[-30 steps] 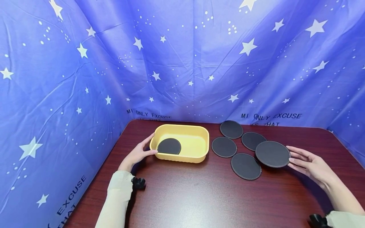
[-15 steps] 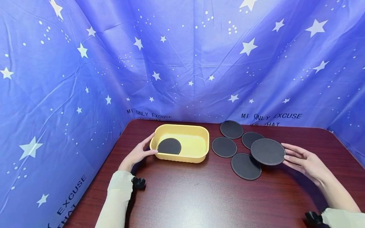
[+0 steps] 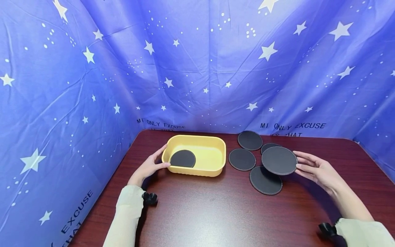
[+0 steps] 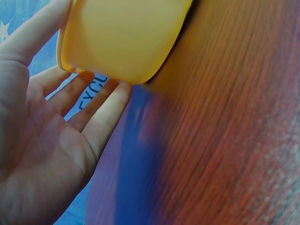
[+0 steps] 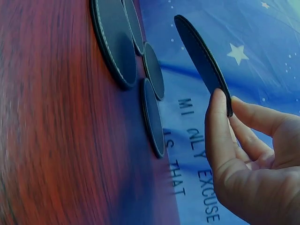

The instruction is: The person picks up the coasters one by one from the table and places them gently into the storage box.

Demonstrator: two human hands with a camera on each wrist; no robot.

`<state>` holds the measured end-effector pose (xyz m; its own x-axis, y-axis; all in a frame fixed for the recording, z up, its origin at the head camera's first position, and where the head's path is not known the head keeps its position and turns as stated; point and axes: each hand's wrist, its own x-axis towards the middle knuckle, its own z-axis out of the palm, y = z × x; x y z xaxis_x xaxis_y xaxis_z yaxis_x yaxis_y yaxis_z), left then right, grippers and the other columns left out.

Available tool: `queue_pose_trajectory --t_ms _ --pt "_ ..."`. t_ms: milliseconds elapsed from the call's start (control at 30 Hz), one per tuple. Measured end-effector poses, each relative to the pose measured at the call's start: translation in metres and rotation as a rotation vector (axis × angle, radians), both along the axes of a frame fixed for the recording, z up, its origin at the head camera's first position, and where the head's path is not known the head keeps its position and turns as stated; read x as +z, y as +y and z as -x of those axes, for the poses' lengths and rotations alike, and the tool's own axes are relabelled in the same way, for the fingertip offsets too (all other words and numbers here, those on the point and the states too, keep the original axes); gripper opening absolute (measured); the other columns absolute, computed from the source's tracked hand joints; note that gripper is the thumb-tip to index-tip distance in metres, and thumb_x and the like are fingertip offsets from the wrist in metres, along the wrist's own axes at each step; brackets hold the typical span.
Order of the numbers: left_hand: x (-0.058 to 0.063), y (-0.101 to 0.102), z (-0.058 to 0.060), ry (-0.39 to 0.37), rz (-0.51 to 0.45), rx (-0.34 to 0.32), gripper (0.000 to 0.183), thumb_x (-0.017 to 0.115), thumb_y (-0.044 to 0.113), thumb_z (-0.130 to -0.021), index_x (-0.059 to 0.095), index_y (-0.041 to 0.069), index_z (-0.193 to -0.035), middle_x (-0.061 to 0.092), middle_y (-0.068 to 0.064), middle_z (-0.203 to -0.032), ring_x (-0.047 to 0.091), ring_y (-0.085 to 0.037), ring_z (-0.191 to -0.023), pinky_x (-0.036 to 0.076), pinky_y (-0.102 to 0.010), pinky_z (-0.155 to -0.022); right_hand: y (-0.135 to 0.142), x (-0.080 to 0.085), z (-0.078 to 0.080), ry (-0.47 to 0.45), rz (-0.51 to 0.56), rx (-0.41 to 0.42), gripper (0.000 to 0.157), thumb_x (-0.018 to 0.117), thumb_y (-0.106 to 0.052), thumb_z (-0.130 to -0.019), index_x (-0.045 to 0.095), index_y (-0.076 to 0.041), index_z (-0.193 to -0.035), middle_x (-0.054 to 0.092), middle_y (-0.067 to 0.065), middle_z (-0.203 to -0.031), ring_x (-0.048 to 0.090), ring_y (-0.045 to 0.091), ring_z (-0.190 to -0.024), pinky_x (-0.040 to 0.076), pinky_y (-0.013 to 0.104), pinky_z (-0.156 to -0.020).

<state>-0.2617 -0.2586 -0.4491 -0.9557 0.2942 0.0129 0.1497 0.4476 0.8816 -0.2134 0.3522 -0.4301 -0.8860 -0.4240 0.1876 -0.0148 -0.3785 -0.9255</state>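
Note:
My left hand [image 3: 149,168] holds the left end of a yellow plastic bin [image 3: 199,172], thumb on the near rim and fingers against the end wall. Inside the bin, at its left, a round black coaster [image 3: 182,159] is partly hidden by the front wall. My right hand [image 3: 319,172] pinches another black coaster [image 3: 279,160] by its right edge and carries it above the table. Seen edge-on in the right wrist view, that raised coaster [image 5: 201,57] sits between thumb and fingers. Beneath it, one coaster [image 3: 266,183] and another coaster [image 3: 269,146] are partly covered.
Two more coasters lie flat right of the bin: one coaster [image 3: 242,159] close to its wall, one coaster [image 3: 250,140] near the back edge. Blue star-printed cloth [image 3: 210,68] hangs behind and at the sides of the dark red wooden table [image 3: 200,209].
My right hand has carried the held coaster leftward, over the coasters on the table. The left hand and the bin have stayed in place.

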Motion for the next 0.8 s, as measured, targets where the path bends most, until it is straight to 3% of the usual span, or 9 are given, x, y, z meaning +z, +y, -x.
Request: queue_pose_trajectory --t_ms 800 --pt "0.001 0.0 -0.001 -0.008 0.023 0.014 0.081 0.07 0.016 -0.093 0.024 0.024 -0.16 0.022 -0.006 -0.167 0.012 -0.034 -0.156 0.011 -0.06 -0.124 -0.054 0.01 0.016 -0.059 -0.133 -0.085 0.047 0.051 0.013 -0.096 0.065 -0.019 -0.128 0.072 -0.006 -0.115 0.073 0.009 -0.098 0.06 0.027 -0.085"
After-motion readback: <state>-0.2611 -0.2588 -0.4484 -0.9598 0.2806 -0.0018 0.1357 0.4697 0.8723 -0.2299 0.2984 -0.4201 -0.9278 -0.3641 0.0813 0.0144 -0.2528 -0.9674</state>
